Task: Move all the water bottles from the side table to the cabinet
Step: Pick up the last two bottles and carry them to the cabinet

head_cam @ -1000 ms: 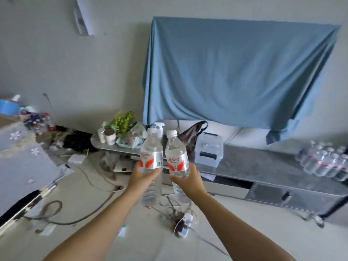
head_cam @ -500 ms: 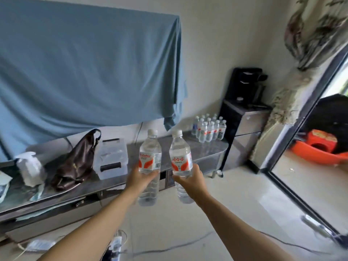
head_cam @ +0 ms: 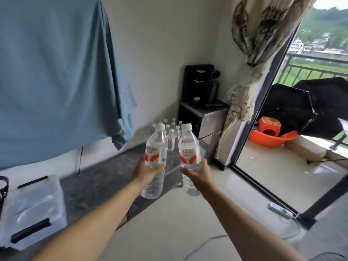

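My left hand (head_cam: 146,171) grips a clear water bottle (head_cam: 156,149) with a red and white label, held upright. My right hand (head_cam: 197,175) grips a second water bottle (head_cam: 189,147) of the same kind, also upright. Both are held out in front of me above the floor. Behind them a group of several water bottles (head_cam: 172,135) stands on the far right end of the long grey cabinet (head_cam: 105,176). The two held bottles hide part of that group.
A clear plastic box (head_cam: 32,208) with black handles sits on the cabinet at the left. A blue cloth (head_cam: 56,76) hangs on the wall above. A black appliance on a dark stand (head_cam: 202,102) fills the corner. A glass door (head_cam: 278,140) and a curtain stand at the right.
The view has swung to the right and come closer to the cabinet's right end. The bottle group now lies straight behind the two held bottles. Both hands keep their grip.
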`<state>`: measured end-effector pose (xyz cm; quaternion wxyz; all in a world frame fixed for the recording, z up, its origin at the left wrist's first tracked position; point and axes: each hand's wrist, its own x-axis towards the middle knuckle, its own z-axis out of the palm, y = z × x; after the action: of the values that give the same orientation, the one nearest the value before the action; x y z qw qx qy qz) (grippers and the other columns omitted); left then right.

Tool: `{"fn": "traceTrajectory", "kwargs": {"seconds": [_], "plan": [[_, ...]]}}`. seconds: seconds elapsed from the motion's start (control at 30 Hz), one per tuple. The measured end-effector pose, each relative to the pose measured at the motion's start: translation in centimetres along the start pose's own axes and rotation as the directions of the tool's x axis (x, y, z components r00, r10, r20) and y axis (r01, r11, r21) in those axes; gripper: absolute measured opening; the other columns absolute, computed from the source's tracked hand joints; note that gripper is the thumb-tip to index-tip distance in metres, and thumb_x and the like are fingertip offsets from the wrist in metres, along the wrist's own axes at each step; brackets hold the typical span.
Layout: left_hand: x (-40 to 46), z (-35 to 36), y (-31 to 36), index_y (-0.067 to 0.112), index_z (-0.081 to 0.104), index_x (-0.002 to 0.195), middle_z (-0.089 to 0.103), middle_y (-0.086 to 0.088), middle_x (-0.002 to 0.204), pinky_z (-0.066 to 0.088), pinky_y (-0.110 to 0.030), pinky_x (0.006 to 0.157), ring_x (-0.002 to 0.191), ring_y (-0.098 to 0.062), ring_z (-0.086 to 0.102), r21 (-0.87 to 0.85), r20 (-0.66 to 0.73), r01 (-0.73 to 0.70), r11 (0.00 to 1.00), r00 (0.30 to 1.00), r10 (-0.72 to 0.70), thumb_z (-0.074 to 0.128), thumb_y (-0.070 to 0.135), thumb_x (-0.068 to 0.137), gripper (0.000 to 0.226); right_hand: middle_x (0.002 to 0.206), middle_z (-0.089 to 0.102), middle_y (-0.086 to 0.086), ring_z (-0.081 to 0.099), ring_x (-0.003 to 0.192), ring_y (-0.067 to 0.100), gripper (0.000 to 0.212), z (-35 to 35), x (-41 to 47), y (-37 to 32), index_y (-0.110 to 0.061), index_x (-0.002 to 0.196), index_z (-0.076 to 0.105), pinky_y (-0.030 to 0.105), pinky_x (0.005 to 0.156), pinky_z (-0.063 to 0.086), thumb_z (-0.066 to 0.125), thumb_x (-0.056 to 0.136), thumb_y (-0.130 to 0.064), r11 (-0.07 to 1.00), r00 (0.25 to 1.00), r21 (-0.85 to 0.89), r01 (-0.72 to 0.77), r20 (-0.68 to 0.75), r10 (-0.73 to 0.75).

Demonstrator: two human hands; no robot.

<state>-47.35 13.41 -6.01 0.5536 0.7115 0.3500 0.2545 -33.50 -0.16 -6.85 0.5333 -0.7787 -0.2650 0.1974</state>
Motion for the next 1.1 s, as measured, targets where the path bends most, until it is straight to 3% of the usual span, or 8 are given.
{"fn": "traceTrajectory", "kwargs": {"seconds": [0.2, 0.37, 0.53, 0.63, 0.77, 0.97, 1.1], "plan": [[7.3, 4.9, 1.0, 0.014, 0.064, 0.106, 0.072, -0.004, 0.099, 0.052, -0.047, 0.091, 0.096, -0.023, 0.067, 0.029, 0.109, -0.012, 1.0, 0.994, 0.009, 0.071, 0.019, 0.081, 0.027, 0.096, 0.072, 0.017, 0.069, 0.093, 0.034, 0.043, -3.0, 7.6, 1.5, -0.002, 0.104, 0.064, 0.051, 0.084, 0.056, 0.083, 0.072, -0.023, 1.0, 0.999, -0.019, -0.008, -0.039, 0.008], [15.1, 10.9, 0.5, 0.019, 0.061, 0.111, 0.07, 0.002, 0.103, 0.051, -0.04, 0.09, 0.099, -0.019, 0.065, 0.038, 0.117, 0.02, 0.999, 0.993, -0.024, 0.073, 0.021, 0.08, 0.033, 0.094, 0.073, 0.013, 0.07, 0.091, 0.028, 0.042, -6.1, 16.7, 4.6, -0.004, 0.103, 0.065, 0.047, 0.084, 0.057, 0.083, 0.07, -0.023, 0.999, 1.0, -0.037, -0.017, -0.019, 0.017], [21.8, 16.6, 0.1, 0.029, 0.058, 0.1, 0.067, 0.009, 0.095, 0.045, -0.021, 0.07, 0.092, -0.011, 0.063, -0.051, -0.003, 0.116, 0.992, 0.993, -0.116, 0.074, 0.018, 0.078, 0.029, 0.1, 0.071, 0.016, 0.07, 0.093, 0.029, 0.05, -9.6, 26.6, 7.6, -0.001, 0.111, 0.06, 0.043, 0.085, 0.058, 0.084, 0.072, -0.022, 0.998, 0.995, -0.046, -0.04, 0.086, 0.044], [24.7, 19.2, -0.2, 0.027, 0.057, 0.105, 0.068, 0.006, 0.097, 0.044, -0.022, 0.066, 0.09, -0.013, 0.063, -0.115, -0.089, 0.189, 0.975, 0.976, -0.199, 0.075, 0.02, 0.077, 0.034, 0.1, 0.071, 0.016, 0.07, 0.093, 0.029, 0.051, -11.3, 31.3, 8.8, -0.001, 0.112, 0.06, 0.043, 0.085, 0.058, 0.084, 0.073, -0.023, 0.996, 0.986, -0.065, -0.06, 0.155, 0.069], [28.1, 21.1, -1.0, 0.033, 0.053, 0.097, 0.067, 0.008, 0.092, 0.043, -0.021, 0.063, 0.084, -0.01, 0.063, -0.193, -0.155, 0.258, 0.947, 0.945, -0.289, 0.077, 0.023, 0.075, 0.034, 0.102, 0.07, 0.01, 0.069, 0.094, 0.024, 0.051, -11.7, 36.0, 10.0, -0.007, 0.113, 0.058, 0.04, 0.086, 0.057, 0.084, 0.072, -0.019, 0.993, 0.977, -0.049, -0.108, 0.181, 0.115], [34.6, 22.3, -4.2, 0.028, 0.055, 0.107, 0.068, 0.004, 0.098, 0.047, -0.027, 0.071, 0.092, -0.017, 0.065, -0.251, -0.205, 0.329, 0.91, 0.901, -0.382, 0.08, 0.018, 0.07, 0.046, 0.098, 0.07, 0.011, 0.07, 0.091, 0.026, 0.049, -8.6, 42.9, 12.4, -0.007, 0.11, 0.054, 0.039, 0.08, 0.058, 0.083, 0.07, -0.009, 0.98, 0.956, 0.028, -0.197, 0.227, 0.186], [40.0, 22.7, -7.3, 0.017, 0.053, 0.117, 0.068, -0.002, 0.105, 0.049, -0.032, 0.083, 0.099, -0.022, 0.064, -0.309, -0.179, 0.369, 0.877, 0.883, -0.434, 0.081, 0.004, 0.069, 0.057, 0.094, 0.067, -0.002, 0.066, 0.076, 0.005, 0.052, -5.7, 48.7, 14.1, -0.021, 0.108, 0.049, 0.019, 0.058, 0.052, 0.084, 0.069, -0.015, 0.972, 0.941, 0.021, -0.232, 0.258, 0.219]]}}
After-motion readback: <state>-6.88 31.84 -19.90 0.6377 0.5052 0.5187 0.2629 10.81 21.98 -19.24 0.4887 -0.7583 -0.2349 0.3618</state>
